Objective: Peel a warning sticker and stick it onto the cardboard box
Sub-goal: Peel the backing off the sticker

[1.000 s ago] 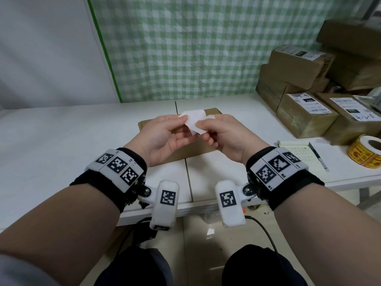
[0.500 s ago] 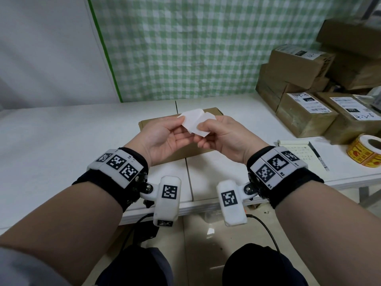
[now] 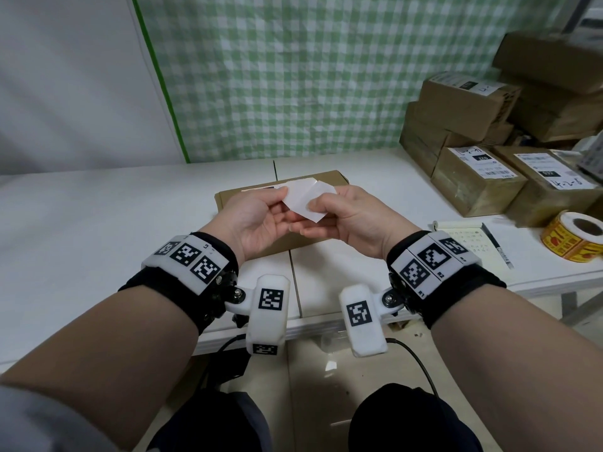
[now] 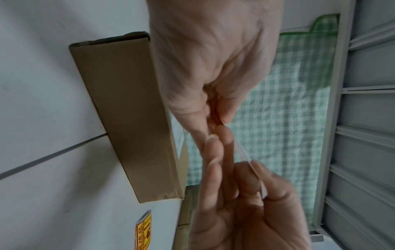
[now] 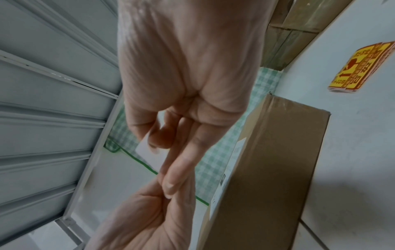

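A small white-backed sticker (image 3: 305, 200) is held between both hands above a flat brown cardboard box (image 3: 326, 177) on the white table. My left hand (image 3: 287, 203) pinches the sticker's left layer with thumb on top. My right hand (image 3: 310, 216) pinches the right layer, which has come partly off the other. The printed face is hidden. The left wrist view shows the sheet edge-on (image 4: 245, 155), over the box (image 4: 128, 110). In the right wrist view a white corner (image 5: 145, 147) sticks out past the thumb, beside the box (image 5: 278, 152).
A roll of yellow-red warning stickers (image 3: 574, 239) lies at the right table edge, with a notepad and pen (image 3: 470, 243) beside it. Labelled cardboard boxes (image 3: 476, 181) are stacked at the back right. A green checked curtain (image 3: 293, 76) hangs behind.
The white sheet has gone from one flat piece to two parted layers. My right hand has drawn its layer slightly down and to the right.
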{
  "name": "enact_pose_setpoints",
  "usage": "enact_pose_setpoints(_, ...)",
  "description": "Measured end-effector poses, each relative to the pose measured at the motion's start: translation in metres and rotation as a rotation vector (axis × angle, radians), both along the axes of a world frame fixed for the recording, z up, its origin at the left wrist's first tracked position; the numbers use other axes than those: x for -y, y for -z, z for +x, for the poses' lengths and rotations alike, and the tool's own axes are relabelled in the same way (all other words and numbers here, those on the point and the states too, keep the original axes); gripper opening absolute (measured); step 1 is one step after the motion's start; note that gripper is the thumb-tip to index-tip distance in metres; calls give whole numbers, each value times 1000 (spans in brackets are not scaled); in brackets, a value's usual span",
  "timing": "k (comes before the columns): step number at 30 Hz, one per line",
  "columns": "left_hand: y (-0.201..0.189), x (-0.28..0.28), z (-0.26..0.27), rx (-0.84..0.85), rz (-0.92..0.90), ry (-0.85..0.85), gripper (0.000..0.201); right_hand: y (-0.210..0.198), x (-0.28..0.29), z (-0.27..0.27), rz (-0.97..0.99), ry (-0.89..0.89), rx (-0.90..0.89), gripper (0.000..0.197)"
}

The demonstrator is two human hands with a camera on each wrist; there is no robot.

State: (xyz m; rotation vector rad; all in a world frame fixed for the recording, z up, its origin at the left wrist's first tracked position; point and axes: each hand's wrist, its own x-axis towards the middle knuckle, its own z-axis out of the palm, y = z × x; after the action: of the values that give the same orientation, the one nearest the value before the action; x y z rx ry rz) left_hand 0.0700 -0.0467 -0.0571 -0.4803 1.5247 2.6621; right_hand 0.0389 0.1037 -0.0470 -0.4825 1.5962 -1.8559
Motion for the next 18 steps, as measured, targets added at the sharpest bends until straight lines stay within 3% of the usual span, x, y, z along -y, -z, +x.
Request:
enact_pose_setpoints(5,-4,-5,-2,38,-75,-37,22,2,-3,-2,20,4,-2,23)
enact_pose_setpoints(8,-6,7,-5,72,4,-198,22,1,-13,-3,9,0,26,28)
enact_pose_setpoints(11,-7,21,-6,83,-176,-201,16,2,-27,-12,107,138,-25,22)
enact_pose_setpoints(15,-10,19,-5,39,-327,-165,3,14,-34,-26,572,403,-264,6)
enact_pose_setpoints(18,-7,17,-5,-36,-345,-118,3,24,-36,-31,1039,380,-486,19)
